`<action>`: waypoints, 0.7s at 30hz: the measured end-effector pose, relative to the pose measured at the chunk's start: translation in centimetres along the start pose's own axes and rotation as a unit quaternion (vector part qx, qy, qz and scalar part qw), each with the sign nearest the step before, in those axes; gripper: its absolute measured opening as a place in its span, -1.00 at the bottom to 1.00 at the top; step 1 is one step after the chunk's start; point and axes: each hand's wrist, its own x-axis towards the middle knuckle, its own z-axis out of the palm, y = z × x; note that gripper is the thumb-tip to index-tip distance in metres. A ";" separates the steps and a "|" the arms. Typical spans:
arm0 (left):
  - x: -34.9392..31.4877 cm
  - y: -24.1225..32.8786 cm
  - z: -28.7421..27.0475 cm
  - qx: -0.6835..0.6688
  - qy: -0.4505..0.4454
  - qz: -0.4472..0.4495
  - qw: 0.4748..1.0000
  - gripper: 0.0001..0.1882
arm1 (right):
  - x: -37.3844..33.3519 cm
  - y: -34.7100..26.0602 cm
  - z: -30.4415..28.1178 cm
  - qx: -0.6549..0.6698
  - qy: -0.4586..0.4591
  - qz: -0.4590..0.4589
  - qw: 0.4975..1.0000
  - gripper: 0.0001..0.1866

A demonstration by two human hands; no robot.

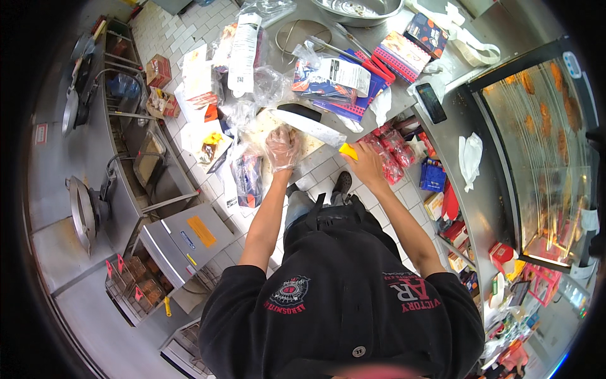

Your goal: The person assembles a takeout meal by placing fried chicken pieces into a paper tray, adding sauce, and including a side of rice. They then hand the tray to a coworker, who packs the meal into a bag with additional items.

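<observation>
My right hand [366,165] grips the yellow handle [348,151] of a large knife. The knife's broad blade [314,130] points left across the far part of a pale cutting board [309,149]. On the board, my left hand [282,149] wears a clear plastic glove, its fingers curled downward near the blade. Whatever lies beneath those fingers is hidden. A dark flat object [299,112] shows just beyond the blade. Beside my left wrist sits a printed box in clear plastic [247,180].
Bagged boxes with paper slips [344,77] crowd the counter's far side, with a metal bowl [361,11] behind. At right are a phone [431,103], a crumpled napkin [469,162] and a glass display case [530,139] of fried food. Red wrapped packs [386,155] sit below the counter. Fryers [151,158] stand left.
</observation>
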 end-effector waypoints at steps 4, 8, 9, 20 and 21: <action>-0.3 -0.1 -0.4 0.017 -0.008 0.047 0.999 -0.57 | -0.4 -0.8 1.0 0.030 -0.012 -0.001 0.999 -0.57; -0.9 0.5 -1.3 0.058 -0.028 0.109 0.992 -0.60 | -2.0 -0.7 1.1 0.050 0.007 0.027 0.998 -0.58; -1.0 0.6 -1.6 0.061 -0.033 0.113 0.991 -0.59 | -2.5 -0.4 1.0 0.056 0.022 0.022 0.998 -0.58; -1.6 0.7 -1.1 0.056 -0.111 0.060 0.990 -0.60 | -6.6 4.0 -1.4 0.098 0.006 0.078 0.992 -0.62; -1.7 0.5 -0.8 0.045 -0.123 0.058 0.990 -0.60 | -6.7 4.3 -1.5 0.108 0.014 0.072 0.991 -0.62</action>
